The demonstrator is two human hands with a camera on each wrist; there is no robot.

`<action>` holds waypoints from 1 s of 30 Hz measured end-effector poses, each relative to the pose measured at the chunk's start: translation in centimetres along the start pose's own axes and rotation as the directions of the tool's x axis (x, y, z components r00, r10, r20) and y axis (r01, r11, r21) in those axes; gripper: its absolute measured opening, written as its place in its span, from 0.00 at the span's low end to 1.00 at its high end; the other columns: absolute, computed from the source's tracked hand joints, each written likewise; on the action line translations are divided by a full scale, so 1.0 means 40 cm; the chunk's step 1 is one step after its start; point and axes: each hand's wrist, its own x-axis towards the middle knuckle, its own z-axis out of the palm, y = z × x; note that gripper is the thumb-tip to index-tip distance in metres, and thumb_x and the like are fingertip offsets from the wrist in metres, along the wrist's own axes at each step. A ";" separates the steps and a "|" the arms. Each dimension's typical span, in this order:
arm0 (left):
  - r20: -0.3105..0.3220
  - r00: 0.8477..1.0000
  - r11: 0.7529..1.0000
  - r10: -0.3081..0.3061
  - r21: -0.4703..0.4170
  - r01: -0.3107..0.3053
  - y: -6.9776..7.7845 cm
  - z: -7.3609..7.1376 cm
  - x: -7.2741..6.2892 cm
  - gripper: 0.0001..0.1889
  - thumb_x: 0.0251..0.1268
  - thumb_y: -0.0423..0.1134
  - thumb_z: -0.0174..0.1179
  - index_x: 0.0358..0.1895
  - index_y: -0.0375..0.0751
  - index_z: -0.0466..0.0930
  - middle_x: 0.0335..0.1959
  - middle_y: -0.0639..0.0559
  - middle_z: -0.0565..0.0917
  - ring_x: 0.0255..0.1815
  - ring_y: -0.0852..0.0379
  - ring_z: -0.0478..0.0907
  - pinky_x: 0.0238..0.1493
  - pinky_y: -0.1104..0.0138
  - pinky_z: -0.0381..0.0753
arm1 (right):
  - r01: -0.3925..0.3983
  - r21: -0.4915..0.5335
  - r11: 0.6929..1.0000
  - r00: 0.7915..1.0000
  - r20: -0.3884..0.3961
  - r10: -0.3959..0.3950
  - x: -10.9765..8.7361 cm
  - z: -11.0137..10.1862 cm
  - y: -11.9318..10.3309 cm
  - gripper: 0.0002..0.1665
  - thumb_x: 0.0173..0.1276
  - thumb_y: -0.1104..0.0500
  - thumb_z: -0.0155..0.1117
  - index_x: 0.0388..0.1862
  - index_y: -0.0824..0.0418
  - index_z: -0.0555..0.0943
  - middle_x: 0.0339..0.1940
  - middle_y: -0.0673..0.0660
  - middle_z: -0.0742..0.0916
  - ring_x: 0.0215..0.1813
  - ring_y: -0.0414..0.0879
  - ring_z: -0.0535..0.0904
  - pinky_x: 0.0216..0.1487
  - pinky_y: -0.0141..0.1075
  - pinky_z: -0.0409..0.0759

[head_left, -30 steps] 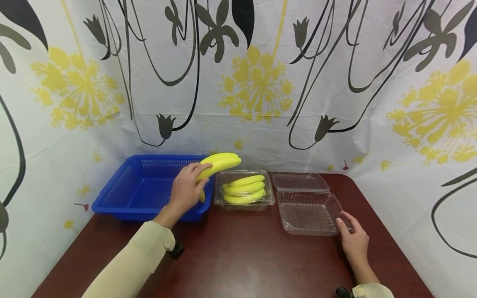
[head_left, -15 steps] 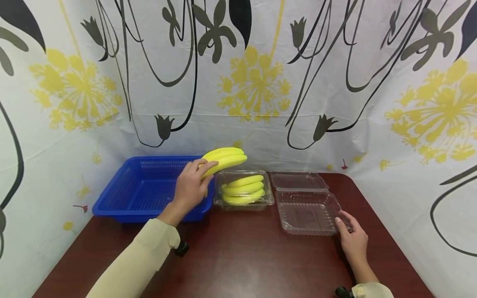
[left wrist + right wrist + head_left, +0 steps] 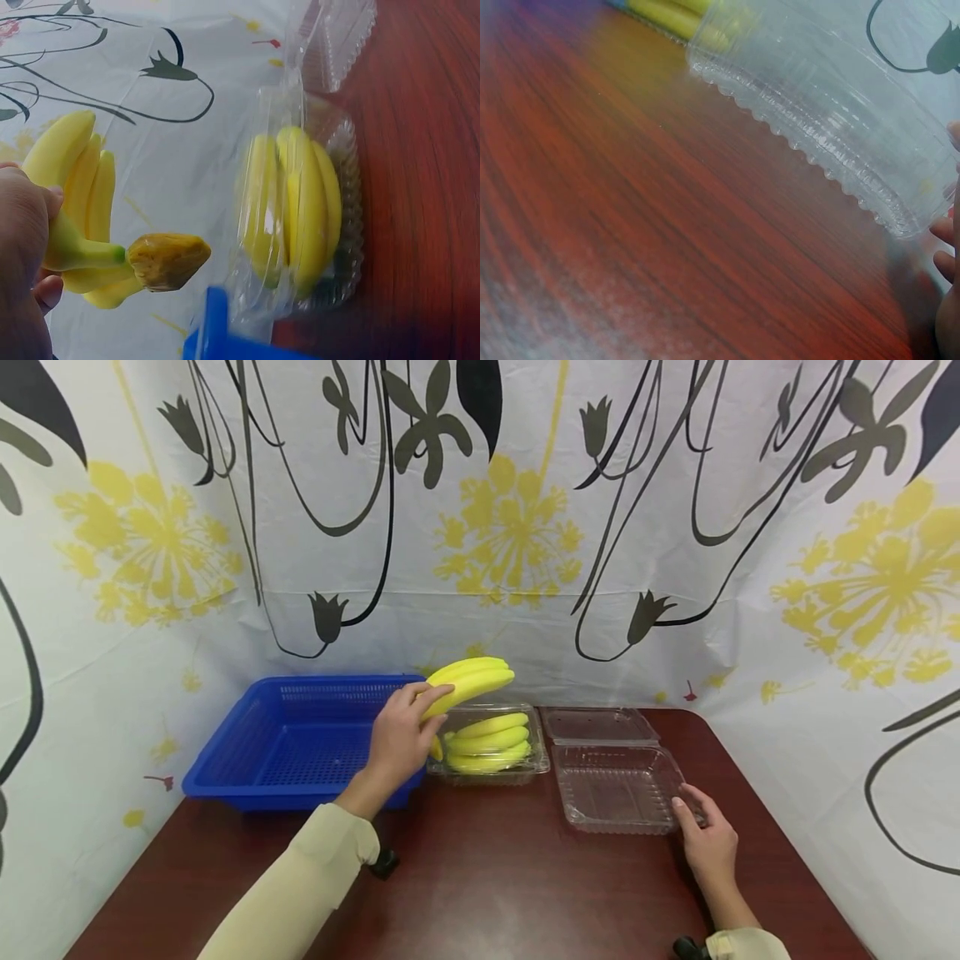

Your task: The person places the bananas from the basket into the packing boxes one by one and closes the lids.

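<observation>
A bunch of yellow bananas [image 3: 480, 681] is in my left hand [image 3: 399, 735], raised at the gap between the blue basket [image 3: 288, 793] and a closed clear box [image 3: 538, 767]. The left wrist view shows the bunch's brown stem end [image 3: 169, 261] pointing toward the box, with the thumb and fingers around the bunch. Another bunch of bananas [image 3: 489, 742] lies inside that box. To its right is an open clear plastic container [image 3: 615, 820], its lid [image 3: 600, 725] folded back toward the wall. My right hand [image 3: 711, 839] pinches this container's right rim between thumb and fingers.
All of it stands on a dark red wooden table [image 3: 495, 877]. Behind and on both sides hangs a white patterned cloth [image 3: 480, 627], close to the basket and boxes. The blue basket's raised rim borders the left hand's space.
My left hand has carried the bananas rightward, from over the basket's right rim to above the closed box's left part. My right hand keeps its place on the open container.
</observation>
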 end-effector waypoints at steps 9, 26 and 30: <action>-0.030 0.985 0.972 -0.170 -0.172 0.163 0.053 0.065 -0.016 0.24 0.58 0.36 0.70 0.59 0.53 0.80 0.49 0.50 0.80 0.42 0.52 0.77 0.39 0.58 0.76 | 0.002 0.004 1.000 1.000 0.007 -0.002 0.003 0.003 0.004 0.20 0.69 0.53 0.65 0.58 0.57 0.81 0.55 0.57 0.84 0.47 0.23 0.70 0.42 0.24 0.65; 0.142 0.898 0.697 -0.417 -0.584 0.416 0.197 0.218 -0.048 0.27 0.61 0.30 0.67 0.63 0.52 0.76 0.54 0.51 0.80 0.33 0.52 0.79 0.22 0.64 0.81 | -0.003 0.005 1.000 1.000 0.002 0.003 0.000 0.003 0.009 0.20 0.69 0.54 0.65 0.58 0.56 0.82 0.55 0.57 0.84 0.45 0.24 0.71 0.41 0.25 0.66; 0.205 0.862 0.572 -0.464 -0.674 0.468 0.227 0.241 -0.052 0.27 0.61 0.28 0.65 0.64 0.53 0.76 0.54 0.51 0.79 0.32 0.52 0.79 0.22 0.54 0.83 | -0.010 -0.003 1.000 1.000 0.009 0.010 0.004 0.002 0.008 0.20 0.69 0.53 0.65 0.58 0.56 0.82 0.56 0.56 0.84 0.47 0.23 0.70 0.42 0.25 0.65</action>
